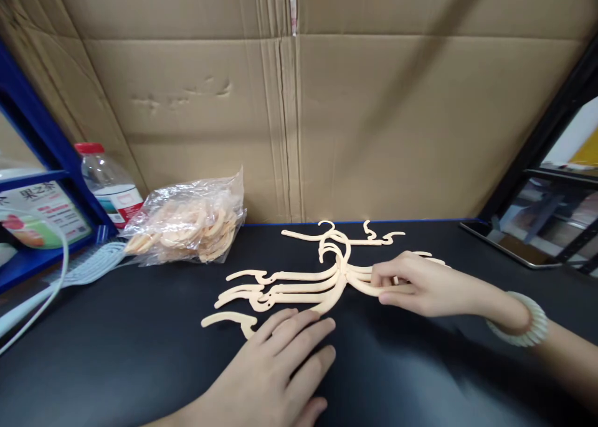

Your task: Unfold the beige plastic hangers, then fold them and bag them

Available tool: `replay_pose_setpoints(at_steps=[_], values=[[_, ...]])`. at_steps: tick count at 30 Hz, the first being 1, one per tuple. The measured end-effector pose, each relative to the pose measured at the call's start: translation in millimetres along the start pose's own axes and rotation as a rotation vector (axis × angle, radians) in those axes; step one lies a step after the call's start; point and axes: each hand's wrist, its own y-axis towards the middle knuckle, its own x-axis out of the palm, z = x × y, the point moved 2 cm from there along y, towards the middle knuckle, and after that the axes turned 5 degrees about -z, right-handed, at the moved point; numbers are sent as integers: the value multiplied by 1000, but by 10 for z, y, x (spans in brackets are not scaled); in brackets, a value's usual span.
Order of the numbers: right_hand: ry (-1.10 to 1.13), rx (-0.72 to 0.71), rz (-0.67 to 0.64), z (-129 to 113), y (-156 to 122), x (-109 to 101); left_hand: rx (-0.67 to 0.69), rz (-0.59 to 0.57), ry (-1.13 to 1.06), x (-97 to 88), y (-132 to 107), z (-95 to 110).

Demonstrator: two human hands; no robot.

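Note:
Several cream plastic hangers (303, 288) lie partly overlapped on the black table, their hooks bunched near the middle. My right hand (415, 284) is closed on the right arm of a hanger, thumb in front and fingers behind; it covers the ends of the right arms. My left hand (280, 371) is spread open, palm down, over the left arm of the nearest hanger, hiding part of it. Whether the palm presses on it, I cannot tell. Behind the group, another cream hanger (308, 235) lies near the back edge of the table.
A clear plastic bag (187, 221) full of cream hanger parts stands at the back left. Beside it are a bottle with a red cap (107, 184), a pale blue hairbrush (93, 263) and a white cable (58, 284). Cardboard (420, 122) walls the back; a dark-framed rack (527, 228) stands right.

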Motion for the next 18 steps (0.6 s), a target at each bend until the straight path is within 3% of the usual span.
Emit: replay_pose_setpoints(at_steps=[4, 9, 18], values=[[-94, -26, -30, 41, 2, 29, -50, -79, 102, 64, 11, -88], [-148, 60, -46, 109, -7, 52, -26, -84, 156, 159, 2, -165], [-199, 140, -27, 115, 0, 6, -136, -209, 110, 136, 31, -228]])
